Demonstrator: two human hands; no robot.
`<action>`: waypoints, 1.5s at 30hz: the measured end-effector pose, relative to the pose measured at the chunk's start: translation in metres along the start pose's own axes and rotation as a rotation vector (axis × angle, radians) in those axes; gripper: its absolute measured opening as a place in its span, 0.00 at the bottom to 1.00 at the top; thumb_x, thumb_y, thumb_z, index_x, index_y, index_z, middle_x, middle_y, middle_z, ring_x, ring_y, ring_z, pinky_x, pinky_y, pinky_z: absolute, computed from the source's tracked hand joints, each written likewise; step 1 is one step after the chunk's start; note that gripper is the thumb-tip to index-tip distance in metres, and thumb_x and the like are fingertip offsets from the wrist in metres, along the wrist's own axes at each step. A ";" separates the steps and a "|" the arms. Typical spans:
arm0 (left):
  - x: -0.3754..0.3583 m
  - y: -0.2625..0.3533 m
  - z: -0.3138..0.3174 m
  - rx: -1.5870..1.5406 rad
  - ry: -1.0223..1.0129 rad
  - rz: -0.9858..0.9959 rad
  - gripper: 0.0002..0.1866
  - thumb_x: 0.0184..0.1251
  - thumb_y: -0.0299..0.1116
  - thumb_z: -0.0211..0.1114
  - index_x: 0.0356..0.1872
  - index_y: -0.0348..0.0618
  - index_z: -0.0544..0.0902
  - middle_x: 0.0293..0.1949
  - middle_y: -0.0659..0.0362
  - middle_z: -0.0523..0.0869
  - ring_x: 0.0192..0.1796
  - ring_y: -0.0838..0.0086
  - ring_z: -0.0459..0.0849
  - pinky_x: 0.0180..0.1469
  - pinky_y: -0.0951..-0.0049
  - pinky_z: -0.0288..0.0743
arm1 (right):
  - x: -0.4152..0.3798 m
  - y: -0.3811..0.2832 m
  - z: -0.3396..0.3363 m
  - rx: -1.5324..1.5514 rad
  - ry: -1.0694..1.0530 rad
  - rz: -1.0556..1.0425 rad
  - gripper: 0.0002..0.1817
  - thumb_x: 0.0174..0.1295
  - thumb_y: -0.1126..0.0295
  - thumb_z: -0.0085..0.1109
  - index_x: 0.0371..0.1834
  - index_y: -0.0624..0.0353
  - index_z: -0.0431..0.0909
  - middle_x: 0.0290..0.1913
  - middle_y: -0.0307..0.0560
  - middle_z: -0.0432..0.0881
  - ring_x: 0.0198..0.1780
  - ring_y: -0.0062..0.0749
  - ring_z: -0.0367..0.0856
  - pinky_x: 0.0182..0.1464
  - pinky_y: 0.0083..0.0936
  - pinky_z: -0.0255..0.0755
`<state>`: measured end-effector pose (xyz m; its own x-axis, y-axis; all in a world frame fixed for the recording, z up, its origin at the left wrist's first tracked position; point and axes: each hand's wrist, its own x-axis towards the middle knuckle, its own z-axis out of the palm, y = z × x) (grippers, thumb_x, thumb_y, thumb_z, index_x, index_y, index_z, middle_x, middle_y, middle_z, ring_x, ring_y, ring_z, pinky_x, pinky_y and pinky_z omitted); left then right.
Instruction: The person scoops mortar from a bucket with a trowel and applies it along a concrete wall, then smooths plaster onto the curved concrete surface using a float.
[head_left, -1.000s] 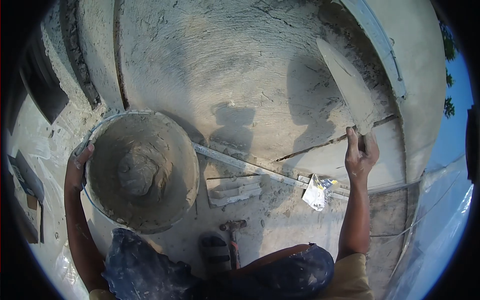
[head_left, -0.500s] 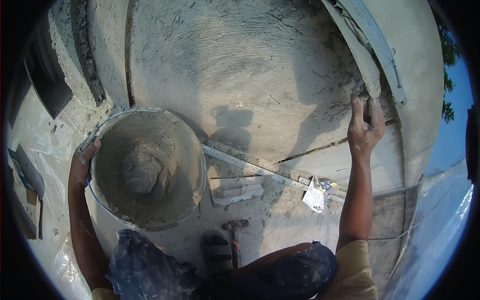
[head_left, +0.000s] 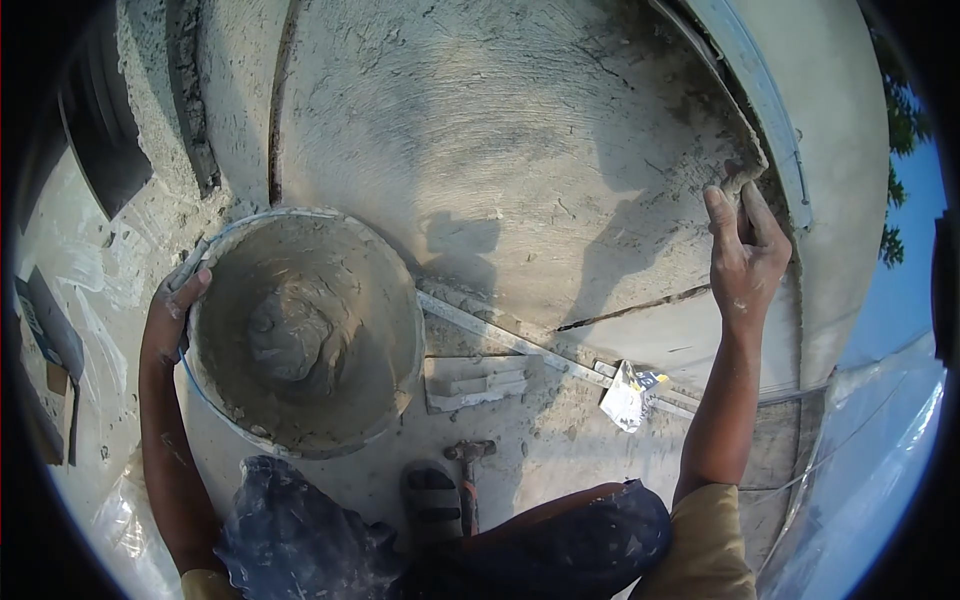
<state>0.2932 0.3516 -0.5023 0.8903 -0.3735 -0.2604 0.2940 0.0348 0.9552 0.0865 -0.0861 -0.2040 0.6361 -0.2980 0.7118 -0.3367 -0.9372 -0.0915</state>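
Observation:
My left hand (head_left: 180, 305) is closed round the left rim of a round bucket (head_left: 405, 330), the thumb lying over the edge. Wet grey mortar (head_left: 290, 335) is heaped inside it. At the right, my right hand (head_left: 748, 245) has its fingers curled up at the lower end of a thin, mortar-coated strip (head_left: 742, 120), which seems pinched between the fingertips. That strip runs upward along the curved edge of the rough plastered wall (head_left: 480, 130), beside a pale blue-grey curved strip (head_left: 765, 90).
Below the wall lie a long metal straightedge (head_left: 510, 342), a grey ridged block (head_left: 475, 382), a torn white packet (head_left: 627, 395) and a hammer (head_left: 469, 470). A sandal (head_left: 432, 500) is near my knees. Plastic sheeting (head_left: 870, 450) hangs at the right.
My right hand has moved slightly right and down, and the mortar-coated strip at its fingertips now looks narrower and turned. The bucket and my left hand appear a little farther right.

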 end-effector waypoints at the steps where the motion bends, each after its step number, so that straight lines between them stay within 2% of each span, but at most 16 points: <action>1: 0.002 -0.002 -0.005 -0.004 -0.006 -0.009 0.34 0.66 0.46 0.69 0.66 0.33 0.74 0.57 0.54 0.82 0.58 0.69 0.79 0.64 0.71 0.69 | 0.003 -0.007 -0.003 -0.030 -0.022 0.059 0.19 0.63 0.65 0.72 0.44 0.74 0.82 0.29 0.42 0.79 0.28 0.20 0.68 0.31 0.20 0.65; 7: 0.001 -0.004 -0.003 -0.101 -0.026 -0.002 0.33 0.65 0.44 0.70 0.65 0.32 0.75 0.57 0.52 0.84 0.57 0.68 0.82 0.63 0.70 0.72 | -0.011 0.020 0.011 0.143 0.156 -0.100 0.16 0.65 0.70 0.68 0.48 0.75 0.81 0.32 0.43 0.80 0.29 0.17 0.69 0.32 0.15 0.64; 10: -0.001 0.001 -0.001 -0.135 -0.037 -0.015 0.31 0.65 0.43 0.71 0.63 0.32 0.77 0.55 0.53 0.85 0.55 0.68 0.83 0.61 0.70 0.73 | -0.042 0.039 0.010 0.224 0.169 -0.092 0.18 0.68 0.71 0.66 0.55 0.74 0.81 0.37 0.38 0.79 0.31 0.15 0.67 0.34 0.13 0.63; 13: 0.001 -0.002 -0.004 -0.126 -0.067 -0.019 0.31 0.67 0.44 0.69 0.65 0.33 0.76 0.57 0.54 0.83 0.57 0.69 0.81 0.62 0.71 0.72 | -0.049 0.041 0.004 0.245 0.066 -0.071 0.18 0.68 0.71 0.66 0.55 0.74 0.80 0.35 0.38 0.80 0.32 0.14 0.69 0.35 0.12 0.63; 16: 0.002 -0.004 -0.003 -0.117 -0.043 -0.016 0.31 0.66 0.43 0.70 0.63 0.33 0.76 0.55 0.53 0.84 0.55 0.68 0.82 0.61 0.70 0.73 | -0.028 0.028 0.004 0.035 -0.033 -0.086 0.18 0.68 0.71 0.66 0.55 0.74 0.80 0.33 0.38 0.79 0.32 0.15 0.69 0.35 0.13 0.63; 17: 0.002 -0.005 -0.003 -0.121 -0.016 -0.012 0.30 0.65 0.43 0.71 0.62 0.32 0.77 0.54 0.52 0.85 0.54 0.67 0.83 0.60 0.69 0.74 | -0.019 0.024 0.012 0.135 0.037 -0.123 0.18 0.68 0.69 0.67 0.54 0.73 0.81 0.30 0.36 0.77 0.32 0.15 0.69 0.35 0.13 0.63; 22: -0.001 0.002 0.000 -0.134 -0.032 0.003 0.30 0.65 0.43 0.71 0.62 0.32 0.77 0.54 0.52 0.85 0.54 0.67 0.83 0.60 0.69 0.74 | 0.005 0.004 0.011 0.097 0.030 -0.014 0.19 0.69 0.64 0.66 0.51 0.73 0.81 0.34 0.40 0.82 0.33 0.18 0.73 0.37 0.16 0.69; 27: 0.001 -0.002 -0.003 -0.130 -0.037 0.009 0.29 0.65 0.43 0.71 0.61 0.32 0.78 0.53 0.52 0.85 0.53 0.69 0.83 0.59 0.70 0.74 | -0.004 -0.001 0.010 0.175 0.086 -0.172 0.18 0.68 0.67 0.66 0.52 0.74 0.81 0.30 0.39 0.78 0.30 0.17 0.71 0.34 0.14 0.65; 30: 0.001 -0.003 -0.005 -0.137 -0.051 -0.012 0.29 0.66 0.42 0.71 0.60 0.32 0.78 0.51 0.53 0.86 0.51 0.70 0.84 0.58 0.71 0.75 | -0.029 -0.007 0.009 0.390 0.168 -0.142 0.17 0.70 0.69 0.63 0.53 0.74 0.80 0.30 0.39 0.77 0.29 0.17 0.69 0.32 0.15 0.64; 31: 0.003 -0.006 -0.007 -0.141 -0.056 -0.026 0.28 0.66 0.43 0.71 0.60 0.32 0.78 0.50 0.54 0.86 0.51 0.70 0.84 0.57 0.72 0.75 | -0.030 -0.008 0.001 0.372 0.083 -0.151 0.17 0.70 0.69 0.63 0.55 0.71 0.80 0.30 0.39 0.76 0.29 0.16 0.69 0.31 0.15 0.63; 34: 0.002 -0.004 -0.004 -0.143 -0.057 -0.024 0.28 0.65 0.43 0.71 0.60 0.32 0.79 0.50 0.54 0.86 0.50 0.71 0.84 0.56 0.72 0.75 | -0.016 -0.021 -0.008 0.148 -0.142 -0.112 0.17 0.70 0.68 0.63 0.54 0.69 0.81 0.27 0.37 0.75 0.28 0.16 0.69 0.30 0.16 0.62; 35: 0.001 -0.003 -0.004 -0.145 -0.051 -0.014 0.28 0.65 0.43 0.71 0.60 0.32 0.79 0.49 0.54 0.86 0.50 0.71 0.84 0.56 0.72 0.75 | -0.010 -0.021 -0.005 0.080 -0.160 -0.094 0.18 0.69 0.63 0.64 0.52 0.68 0.83 0.25 0.36 0.74 0.26 0.17 0.70 0.30 0.16 0.63; 38: 0.004 -0.006 -0.007 -0.166 -0.075 -0.005 0.28 0.65 0.43 0.71 0.59 0.32 0.79 0.50 0.54 0.86 0.50 0.71 0.84 0.57 0.72 0.75 | 0.011 -0.056 0.006 0.205 -0.199 0.040 0.19 0.69 0.58 0.64 0.45 0.68 0.84 0.22 0.36 0.74 0.25 0.19 0.70 0.29 0.19 0.64; 39: 0.005 -0.008 -0.008 -0.160 -0.072 -0.009 0.28 0.65 0.43 0.71 0.59 0.32 0.79 0.50 0.54 0.86 0.50 0.71 0.84 0.57 0.72 0.75 | 0.022 -0.061 0.005 0.238 -0.247 0.046 0.21 0.69 0.55 0.64 0.38 0.67 0.83 0.22 0.37 0.74 0.24 0.19 0.70 0.28 0.20 0.64; 42: 0.003 -0.007 -0.007 -0.157 -0.069 -0.012 0.28 0.66 0.44 0.70 0.60 0.33 0.78 0.51 0.55 0.85 0.51 0.72 0.83 0.57 0.71 0.75 | 0.043 -0.079 -0.002 0.163 -0.263 0.030 0.20 0.69 0.56 0.64 0.36 0.66 0.82 0.22 0.37 0.74 0.24 0.20 0.71 0.28 0.20 0.64; 45: -0.001 -0.002 -0.004 -0.158 -0.070 0.002 0.28 0.66 0.44 0.70 0.59 0.32 0.78 0.51 0.55 0.85 0.50 0.72 0.84 0.57 0.72 0.75 | 0.040 -0.080 0.002 0.098 -0.168 -0.026 0.19 0.69 0.56 0.64 0.39 0.67 0.83 0.22 0.37 0.74 0.25 0.19 0.70 0.28 0.19 0.64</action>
<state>0.2930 0.3554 -0.5043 0.8663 -0.4368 -0.2424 0.3476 0.1786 0.9205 0.1405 -0.0238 -0.1695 0.7533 -0.2917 0.5895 -0.2546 -0.9557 -0.1477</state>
